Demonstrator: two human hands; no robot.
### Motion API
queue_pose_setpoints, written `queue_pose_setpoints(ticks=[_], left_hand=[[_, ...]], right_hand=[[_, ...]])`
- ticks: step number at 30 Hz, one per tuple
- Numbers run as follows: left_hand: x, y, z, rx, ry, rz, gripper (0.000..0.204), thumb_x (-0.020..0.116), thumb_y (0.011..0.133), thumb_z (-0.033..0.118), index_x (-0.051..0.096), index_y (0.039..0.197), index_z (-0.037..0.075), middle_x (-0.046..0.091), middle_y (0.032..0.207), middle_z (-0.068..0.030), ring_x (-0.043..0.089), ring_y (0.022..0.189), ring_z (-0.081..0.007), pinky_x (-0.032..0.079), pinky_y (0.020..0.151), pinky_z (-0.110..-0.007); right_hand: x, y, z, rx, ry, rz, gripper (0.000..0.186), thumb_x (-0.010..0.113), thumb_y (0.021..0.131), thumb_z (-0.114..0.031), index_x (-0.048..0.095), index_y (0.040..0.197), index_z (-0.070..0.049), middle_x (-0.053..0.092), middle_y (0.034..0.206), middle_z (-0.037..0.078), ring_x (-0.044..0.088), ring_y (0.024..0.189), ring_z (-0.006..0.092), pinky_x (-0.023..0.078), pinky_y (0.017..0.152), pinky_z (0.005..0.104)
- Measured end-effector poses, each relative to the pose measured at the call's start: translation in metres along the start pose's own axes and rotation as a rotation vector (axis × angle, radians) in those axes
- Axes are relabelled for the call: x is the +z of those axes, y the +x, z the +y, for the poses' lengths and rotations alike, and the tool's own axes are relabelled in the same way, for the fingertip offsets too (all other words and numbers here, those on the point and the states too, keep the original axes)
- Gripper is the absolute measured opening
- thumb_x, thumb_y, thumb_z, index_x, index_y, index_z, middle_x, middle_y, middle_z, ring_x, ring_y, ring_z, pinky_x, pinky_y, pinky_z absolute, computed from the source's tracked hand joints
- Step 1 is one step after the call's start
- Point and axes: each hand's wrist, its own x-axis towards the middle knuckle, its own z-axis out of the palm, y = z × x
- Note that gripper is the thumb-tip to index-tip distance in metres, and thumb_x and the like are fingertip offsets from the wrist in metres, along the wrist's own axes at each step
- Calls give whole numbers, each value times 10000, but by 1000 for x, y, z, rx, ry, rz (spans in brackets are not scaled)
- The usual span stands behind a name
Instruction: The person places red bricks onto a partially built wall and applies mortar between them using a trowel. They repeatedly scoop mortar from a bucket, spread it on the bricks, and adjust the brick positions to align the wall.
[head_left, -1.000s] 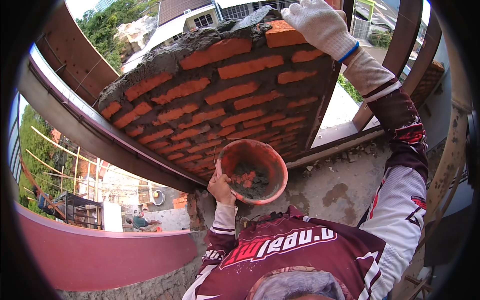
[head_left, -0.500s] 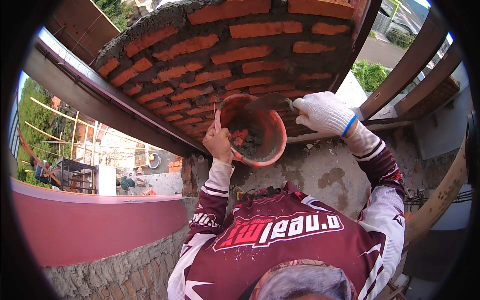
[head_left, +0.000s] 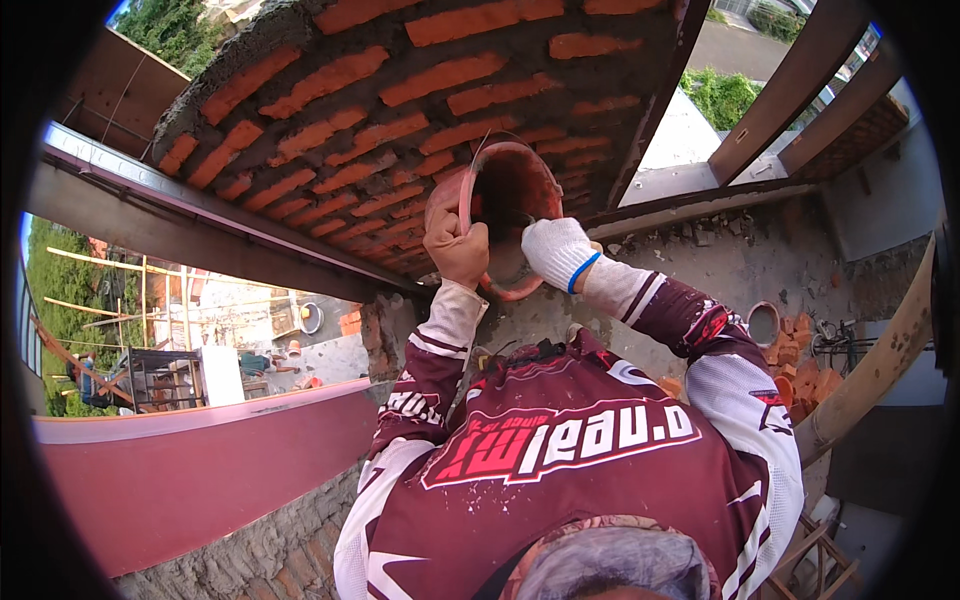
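Note:
My bare left hand [head_left: 458, 250] is closed on the rim of an orange-red bucket [head_left: 450, 195], which tips with its mouth toward me. A white knitted glove with a blue cuff covers my right hand [head_left: 558, 252]. That hand is closed round a trowel at the bucket's mouth, and a bit of what looks like the handle [head_left: 597, 246] shows past the glove. The trowel's blade is hidden inside the bucket, where it is too dark to make out the mortar. Right behind the bucket rises a red brick wall [head_left: 385, 130] with rough grey mortar joints.
Dark upright beams [head_left: 790, 90] frame the opening at the right. Loose bricks [head_left: 800, 350] and a round container [head_left: 763, 324] lie on the floor beside a bamboo pole [head_left: 870, 370]. A low pink wall [head_left: 230, 450] runs at left; beyond it, a person [head_left: 92, 382] is near scaffolding.
My right hand has moved left and down, taking the trowel from above the bucket into it. The bucket has tilted toward me, hiding the mortar seen before.

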Motion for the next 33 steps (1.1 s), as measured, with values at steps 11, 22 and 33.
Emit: queue_pose_setpoints(ticks=[11, 22, 33], left_hand=[[-10, 1, 30, 298, 55, -158, 229, 596, 648, -81, 384, 586, -21, 756, 1093, -234, 719, 881, -273, 515, 718, -306], [-29, 8, -2, -90, -25, -63, 312, 609, 716, -84, 336, 600, 11, 728, 1137, -212, 643, 884, -159, 463, 742, -278], [-35, 36, -20, -84, -67, -160, 332, 621, 707, -82, 321, 599, 11, 746, 1115, -197, 572, 786, -100, 417, 659, -251]], right_hand=[[30, 3, -15, 34, 237, -184, 284, 703, 860, -224, 780, 1053, -30, 773, 1005, 204, 762, 927, 377, 602, 791, 499], [-11, 9, 0, 300, 76, 362, 156, 668, 866, -171, 748, 927, -51, 755, 784, 161, 766, 703, 310, 591, 585, 430], [-5, 5, -20, 68, -446, 290, 173, 688, 805, -196, 738, 908, -66, 687, 736, 74, 703, 707, 264, 486, 584, 437]])
